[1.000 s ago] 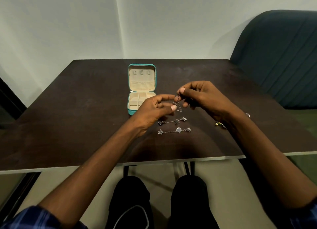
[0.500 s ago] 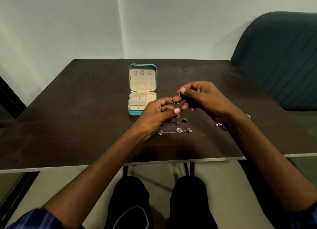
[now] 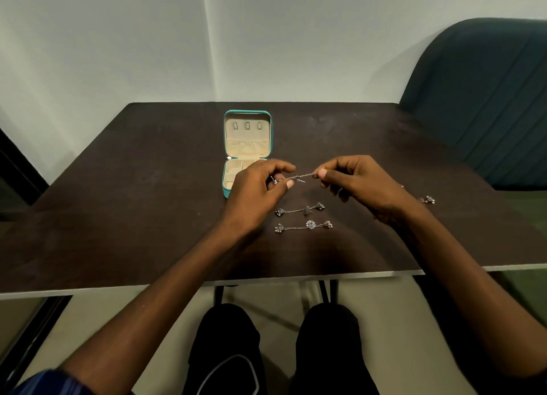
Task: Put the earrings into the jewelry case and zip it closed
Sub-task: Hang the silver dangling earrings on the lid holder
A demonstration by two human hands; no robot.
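Above the dark brown worktop, a thin silver chain earring is stretched between the left hand and right hand, each pinching 1 end. Judged step: loading the first earring. The open teal zip jewelry case lies just beside the left hand; lowering into a compartment is called for. 2 more silver drop earrings lie nearer the front edge. No writing is legible.
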